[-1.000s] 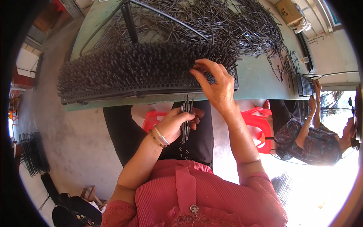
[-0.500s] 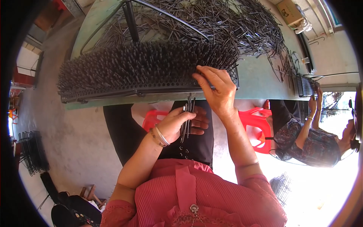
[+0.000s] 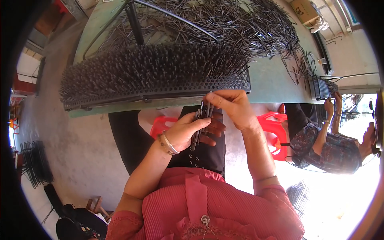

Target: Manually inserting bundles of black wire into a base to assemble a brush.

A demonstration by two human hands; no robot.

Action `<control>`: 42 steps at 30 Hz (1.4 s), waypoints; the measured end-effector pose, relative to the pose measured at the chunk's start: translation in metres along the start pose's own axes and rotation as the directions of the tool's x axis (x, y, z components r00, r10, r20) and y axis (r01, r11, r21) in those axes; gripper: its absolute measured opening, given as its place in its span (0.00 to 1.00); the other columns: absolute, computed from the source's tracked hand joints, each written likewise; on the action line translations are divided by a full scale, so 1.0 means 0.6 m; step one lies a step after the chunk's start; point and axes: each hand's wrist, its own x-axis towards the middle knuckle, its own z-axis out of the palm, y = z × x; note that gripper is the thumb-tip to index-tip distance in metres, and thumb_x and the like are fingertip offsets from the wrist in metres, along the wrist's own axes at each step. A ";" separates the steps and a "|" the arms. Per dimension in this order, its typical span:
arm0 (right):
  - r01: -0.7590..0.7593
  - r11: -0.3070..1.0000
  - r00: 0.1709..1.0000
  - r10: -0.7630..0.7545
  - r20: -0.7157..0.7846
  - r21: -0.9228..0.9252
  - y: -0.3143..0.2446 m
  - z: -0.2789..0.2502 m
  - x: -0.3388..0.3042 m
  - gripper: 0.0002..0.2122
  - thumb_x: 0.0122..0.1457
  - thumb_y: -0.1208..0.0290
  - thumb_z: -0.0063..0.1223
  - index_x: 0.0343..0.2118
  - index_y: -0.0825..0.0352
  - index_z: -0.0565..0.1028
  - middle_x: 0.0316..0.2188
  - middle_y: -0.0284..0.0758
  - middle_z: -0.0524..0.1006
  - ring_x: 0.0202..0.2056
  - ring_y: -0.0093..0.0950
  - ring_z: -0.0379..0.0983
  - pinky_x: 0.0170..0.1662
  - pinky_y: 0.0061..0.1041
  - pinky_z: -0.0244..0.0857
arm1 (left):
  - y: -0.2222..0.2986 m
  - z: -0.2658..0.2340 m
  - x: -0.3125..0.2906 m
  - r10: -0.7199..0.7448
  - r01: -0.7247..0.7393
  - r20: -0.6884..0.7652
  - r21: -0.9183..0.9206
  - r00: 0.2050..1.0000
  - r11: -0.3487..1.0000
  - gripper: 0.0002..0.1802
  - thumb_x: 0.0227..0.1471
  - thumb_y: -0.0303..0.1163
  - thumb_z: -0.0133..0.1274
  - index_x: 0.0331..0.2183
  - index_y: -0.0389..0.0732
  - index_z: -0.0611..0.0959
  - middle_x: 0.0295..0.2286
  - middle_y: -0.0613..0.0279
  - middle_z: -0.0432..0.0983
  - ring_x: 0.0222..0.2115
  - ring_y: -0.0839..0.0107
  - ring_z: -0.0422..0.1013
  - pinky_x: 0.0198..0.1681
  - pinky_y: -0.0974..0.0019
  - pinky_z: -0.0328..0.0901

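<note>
My left hand (image 3: 190, 127) is closed round a small bundle of thin dark metal rods (image 3: 197, 135), held above my lap just before the table's edge. The thumb and fingers of my right hand (image 3: 232, 107) pinch the upper end of a rod (image 3: 210, 103) at the top of this bundle. Beyond my hands stands a long black perforated rack (image 3: 192, 88), its holes densely filled with upright dark rods (image 3: 148, 66). Along its front edge and at its right end, bare holes show. The fingertips of my left hand are partly hidden behind the bundle.
A large loose heap of similar rods (image 3: 240, 26) covers the table (image 3: 276, 76) behind the rack, beneath a bent metal frame (image 3: 176, 18). At the right, a co-worker (image 3: 328, 140) handles another small rack (image 3: 322, 88). Red plastic stools (image 3: 272, 128) stand below the table.
My right hand has come down from the rack's front right part to the bundle and pinches a rod there. My left hand has hardly moved and still grips the bundle.
</note>
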 end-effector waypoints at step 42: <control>0.400 0.541 0.618 -0.755 -0.218 -0.739 -0.004 -0.014 0.067 0.10 0.48 0.77 0.60 0.36 0.66 0.79 0.30 0.33 0.79 0.31 0.23 0.71 0.38 0.21 0.63 | -0.018 -0.019 0.015 -0.049 0.045 -0.040 -0.094 0.998 0.995 0.18 0.53 0.29 0.43 0.46 0.32 0.72 0.35 0.54 0.74 0.27 0.79 0.66 0.27 0.74 0.61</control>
